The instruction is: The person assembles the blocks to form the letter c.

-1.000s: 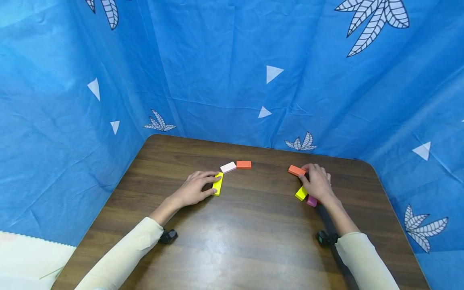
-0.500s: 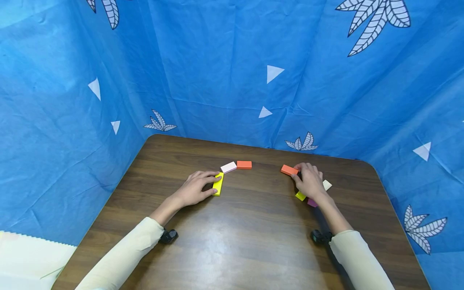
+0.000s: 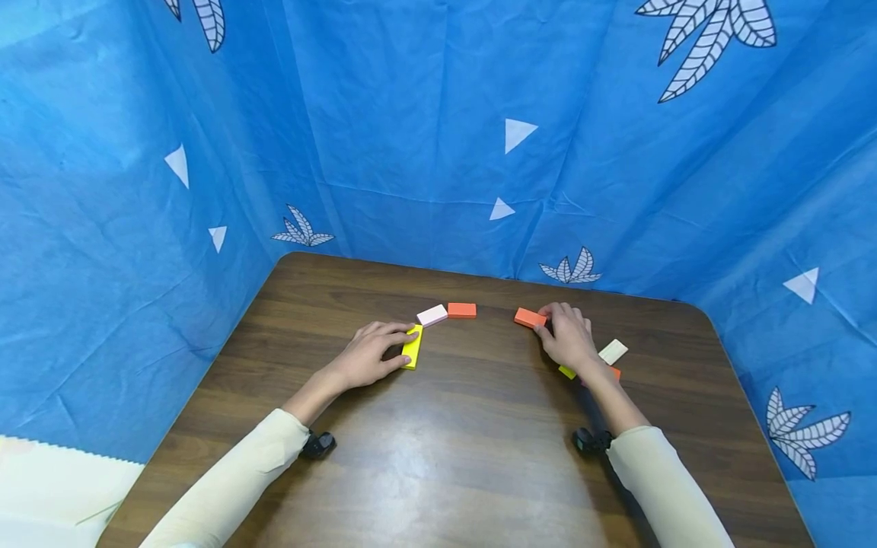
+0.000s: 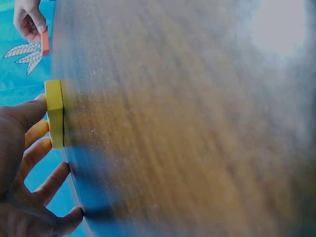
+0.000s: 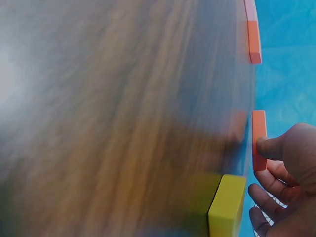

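My left hand (image 3: 370,354) holds a yellow block (image 3: 412,352) lying on the wooden table, thumb at its near end and fingertips at its far end. In the left wrist view the thumb presses the yellow block (image 4: 55,113), with other fingers behind it. A white-pink block (image 3: 432,315) angles off its far end, followed by an orange block (image 3: 462,310). Farther right, my right hand (image 3: 570,340) pinches another orange block (image 3: 526,317) between thumb and fingers. The right wrist view has this orange block (image 5: 258,126) close over the tabletop.
Beside the right wrist lie a cream block (image 3: 613,351), an orange block (image 3: 616,374) partly under the forearm, and a yellow block (image 3: 566,372) mostly covered by the hand. A blue patterned curtain (image 3: 411,152) stands behind the table (image 3: 445,472).
My right hand has moved left with the orange block, towards the blocks near the left hand. The cream block and another orange one have come into sight behind it. The left hand stays put.
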`<action>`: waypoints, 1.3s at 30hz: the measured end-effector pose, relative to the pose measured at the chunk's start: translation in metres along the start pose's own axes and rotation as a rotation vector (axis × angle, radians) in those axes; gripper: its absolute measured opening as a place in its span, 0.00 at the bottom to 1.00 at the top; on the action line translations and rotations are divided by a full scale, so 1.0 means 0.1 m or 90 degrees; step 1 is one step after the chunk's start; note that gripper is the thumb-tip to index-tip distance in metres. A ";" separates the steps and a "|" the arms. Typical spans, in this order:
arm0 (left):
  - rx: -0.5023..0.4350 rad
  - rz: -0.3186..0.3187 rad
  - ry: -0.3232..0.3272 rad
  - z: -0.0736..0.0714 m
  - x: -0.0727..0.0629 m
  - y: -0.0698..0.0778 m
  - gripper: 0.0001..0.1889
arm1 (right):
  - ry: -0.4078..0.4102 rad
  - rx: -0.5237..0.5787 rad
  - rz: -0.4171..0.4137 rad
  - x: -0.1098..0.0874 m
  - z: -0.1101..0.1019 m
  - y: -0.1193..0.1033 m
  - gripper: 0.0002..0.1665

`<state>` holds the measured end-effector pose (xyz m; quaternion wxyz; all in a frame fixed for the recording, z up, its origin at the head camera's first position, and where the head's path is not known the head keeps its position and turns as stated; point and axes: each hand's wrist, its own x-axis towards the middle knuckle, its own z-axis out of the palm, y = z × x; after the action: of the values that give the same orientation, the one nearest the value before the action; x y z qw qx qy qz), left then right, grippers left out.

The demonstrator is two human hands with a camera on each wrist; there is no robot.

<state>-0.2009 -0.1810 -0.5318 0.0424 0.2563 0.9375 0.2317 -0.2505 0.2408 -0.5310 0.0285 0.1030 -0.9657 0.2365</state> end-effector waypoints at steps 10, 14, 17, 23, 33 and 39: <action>0.001 -0.005 0.000 -0.01 0.03 0.00 0.27 | -0.013 0.021 -0.007 0.09 0.05 -0.16 0.20; 0.006 -0.010 0.000 -0.02 0.04 0.01 0.28 | -0.014 0.028 -0.008 0.13 0.06 -0.22 0.20; 0.009 -0.014 -0.004 -0.02 0.04 0.01 0.28 | -0.015 0.031 -0.010 0.15 0.08 -0.26 0.20; 0.010 -0.010 -0.006 0.00 0.04 0.00 0.28 | -0.017 0.037 -0.018 0.20 0.14 -0.30 0.20; 0.009 -0.011 -0.002 0.02 0.04 -0.02 0.27 | -0.009 0.044 -0.031 0.25 0.23 -0.35 0.19; 0.007 -0.009 -0.001 0.01 0.04 -0.02 0.27 | -0.008 0.054 -0.032 0.26 0.26 -0.41 0.19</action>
<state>-0.2047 -0.1802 -0.5336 0.0432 0.2499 0.9405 0.2260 -0.2671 0.1889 -0.5331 0.0243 0.1301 -0.9521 0.2757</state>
